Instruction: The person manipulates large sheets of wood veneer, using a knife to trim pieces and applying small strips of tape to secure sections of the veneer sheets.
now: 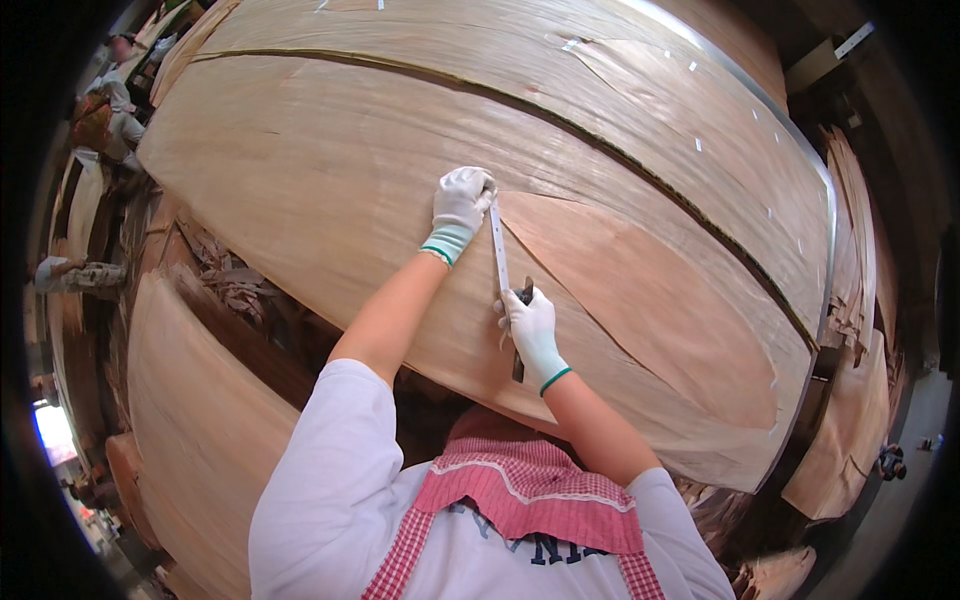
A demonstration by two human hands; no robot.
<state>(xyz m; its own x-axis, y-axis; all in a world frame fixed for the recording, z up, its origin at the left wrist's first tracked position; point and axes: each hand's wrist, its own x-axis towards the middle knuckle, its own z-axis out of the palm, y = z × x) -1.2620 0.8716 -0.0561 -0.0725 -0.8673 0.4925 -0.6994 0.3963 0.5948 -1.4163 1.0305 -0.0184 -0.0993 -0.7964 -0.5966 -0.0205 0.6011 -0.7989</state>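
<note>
My left hand (461, 207), in a white glove with a green-edged cuff, is closed on the upper end of a narrow white strip of tape (499, 246) with small dark dots along it. The strip runs down to my right hand (534, 327), also gloved. That hand is closed round a dark, flat, knife-like tool (518, 367), and its fingertips meet the strip's lower end. Beneath both hands lies a large sheet of pale wood veneer (340, 180). A pinkish veneer piece (650, 290) with a curved edge lies just right of the strip.
A dark gap (540, 115) separates the near sheet from a far veneer sheet (440, 35) bearing small white tape bits. More veneer (190, 400) is stacked at left, with torn scraps (240, 275) beside it. Other people (110, 115) are at the far left.
</note>
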